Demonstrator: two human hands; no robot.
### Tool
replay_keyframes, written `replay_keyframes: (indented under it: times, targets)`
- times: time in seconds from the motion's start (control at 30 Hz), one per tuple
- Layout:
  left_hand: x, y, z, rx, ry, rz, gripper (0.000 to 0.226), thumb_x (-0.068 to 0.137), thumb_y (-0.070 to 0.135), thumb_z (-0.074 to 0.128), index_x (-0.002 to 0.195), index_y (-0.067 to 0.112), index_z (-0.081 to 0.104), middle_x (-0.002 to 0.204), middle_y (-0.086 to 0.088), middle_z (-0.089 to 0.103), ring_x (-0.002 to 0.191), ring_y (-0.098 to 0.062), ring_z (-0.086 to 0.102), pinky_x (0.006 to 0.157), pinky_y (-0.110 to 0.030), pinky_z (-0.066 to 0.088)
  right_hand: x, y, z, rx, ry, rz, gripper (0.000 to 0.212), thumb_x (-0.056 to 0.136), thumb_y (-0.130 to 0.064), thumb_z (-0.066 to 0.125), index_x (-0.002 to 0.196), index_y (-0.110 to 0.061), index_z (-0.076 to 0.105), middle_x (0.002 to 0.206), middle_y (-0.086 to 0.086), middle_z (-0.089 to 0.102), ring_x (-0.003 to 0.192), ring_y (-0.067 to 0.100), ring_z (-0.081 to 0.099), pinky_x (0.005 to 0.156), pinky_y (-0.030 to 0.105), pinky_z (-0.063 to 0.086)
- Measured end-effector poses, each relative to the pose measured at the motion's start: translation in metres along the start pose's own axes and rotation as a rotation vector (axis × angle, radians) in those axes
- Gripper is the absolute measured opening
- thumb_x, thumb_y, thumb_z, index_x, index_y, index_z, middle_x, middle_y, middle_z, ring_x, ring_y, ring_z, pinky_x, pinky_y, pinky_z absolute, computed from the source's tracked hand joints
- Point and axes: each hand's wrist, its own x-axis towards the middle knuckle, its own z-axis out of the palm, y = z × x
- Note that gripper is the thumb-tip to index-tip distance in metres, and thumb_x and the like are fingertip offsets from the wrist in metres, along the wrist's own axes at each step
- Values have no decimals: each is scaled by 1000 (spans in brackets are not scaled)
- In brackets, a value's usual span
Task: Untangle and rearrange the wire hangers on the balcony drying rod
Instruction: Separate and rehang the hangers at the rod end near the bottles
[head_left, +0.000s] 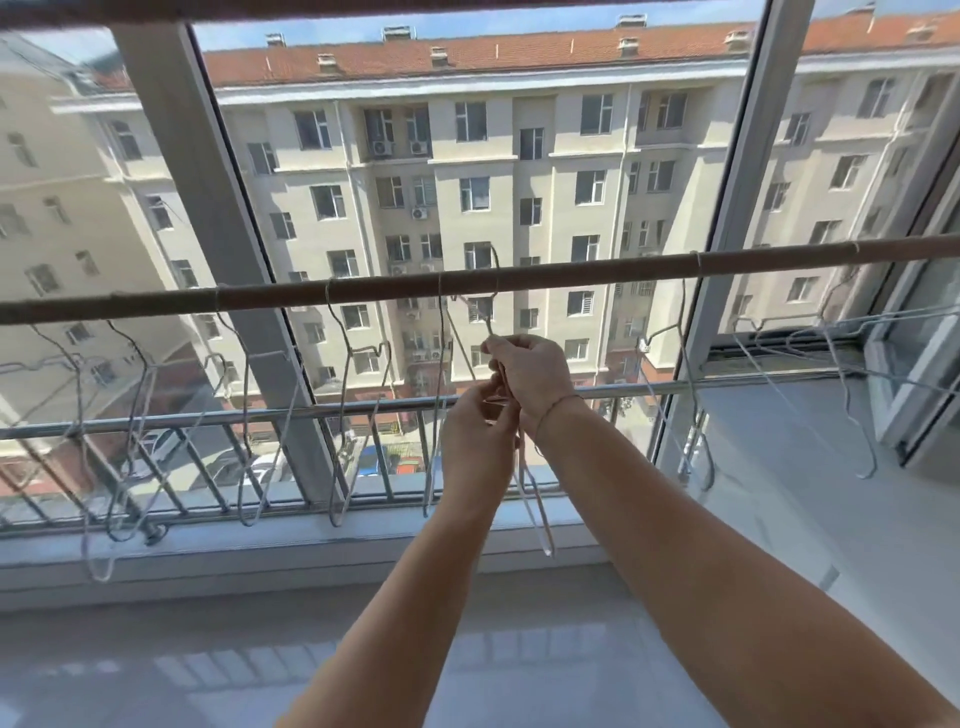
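A brown drying rod (571, 271) runs across the window at chest height. Several thin white wire hangers hang from it: a bunch at the left (130, 395), single ones near the middle (343, 415), others at the right (691, 415). Just below the rod's middle, my right hand (530, 379) grips the neck of one wire hanger (535, 499), whose hook (493, 280) rises over the rod. My left hand (478, 436) sits just under it and pinches the same hanger's wires. The hanger's lower loop dangles between my forearms.
Behind the rod stand the window panes, a grey frame post (218, 260) and a metal guard rail (311, 410). A white sill ledge (260, 540) runs below. At the right an open window sash (914, 374) juts inward with hangers near it.
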Motion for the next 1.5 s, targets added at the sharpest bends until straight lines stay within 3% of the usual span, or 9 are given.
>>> replay_keyframes:
  times: [0.17, 0.37, 0.53, 0.7, 0.83, 1.03, 1.1, 1.23, 1.5]
  targets:
    - [7, -3, -7, 90, 42, -18, 9, 87, 16, 60, 92, 23, 63, 73, 4, 65, 69, -17, 63, 64, -29, 50, 12, 10, 12, -77, 39, 37, 26, 86, -8, 57, 61, -11, 61, 58, 5, 55, 51, 18, 50, 65, 38, 53]
    - [1, -2, -9, 252, 71, 72, 31, 88, 23, 61, 117, 14, 58, 91, 9, 62, 79, -3, 57, 61, -9, 37, 11, 15, -1, -138, 36, 2, 19, 83, -1, 49, 79, 4, 67, 59, 8, 55, 57, 22, 49, 63, 37, 44]
    - [-3, 22, 8, 247, 96, 246, 33, 87, 16, 62, 119, 11, 55, 109, -3, 60, 93, -15, 56, 79, -23, 44, 1, -3, -30, -292, 124, -195, 23, 86, -9, 54, 104, -2, 65, 86, 4, 63, 84, 18, 58, 85, 32, 49]
    - [-11, 44, 45, 196, -69, 298, 32, 87, 19, 61, 118, 12, 56, 105, -2, 61, 92, -14, 59, 81, -29, 50, -5, -29, -90, -380, 318, -472, 21, 87, -13, 57, 105, -6, 66, 92, 1, 65, 82, 8, 60, 71, 4, 45]
    - [-15, 43, 84, 260, -240, 159, 36, 87, 29, 61, 117, 10, 57, 104, -5, 65, 93, -18, 60, 82, -30, 50, 13, -30, -146, -507, 467, -402, 24, 87, -13, 60, 108, -3, 63, 102, 13, 65, 94, 22, 61, 79, 21, 48]
    - [-14, 20, 145, 352, -314, 25, 31, 85, 33, 63, 97, 4, 65, 92, -11, 69, 88, -27, 63, 71, -32, 44, 36, -10, -186, -433, 322, -122, 20, 86, -18, 61, 96, -1, 65, 92, 13, 65, 83, 22, 59, 77, 32, 49]
    - [-12, 18, 161, 333, -289, -10, 29, 84, 32, 64, 98, 5, 67, 87, -9, 71, 84, -25, 66, 69, -29, 47, 41, -10, -192, -344, 223, -85, 17, 88, -19, 59, 80, -5, 67, 78, 11, 66, 71, 22, 58, 65, 31, 50]
    - [-9, 20, 184, 127, -202, -43, 14, 89, 13, 56, 84, 12, 69, 65, -3, 68, 63, -24, 66, 73, -48, 56, 54, -19, -199, -181, 43, -21, 18, 88, -18, 60, 74, -9, 66, 67, 6, 62, 52, 16, 51, 42, 21, 44]
    - [26, 31, 208, 160, -49, 13, 29, 95, 21, 47, 77, 13, 67, 67, -5, 70, 62, -20, 61, 73, -43, 54, 95, -37, -197, -106, -12, -4, 18, 85, -9, 60, 67, -8, 61, 64, 7, 59, 55, 18, 47, 55, 28, 41]
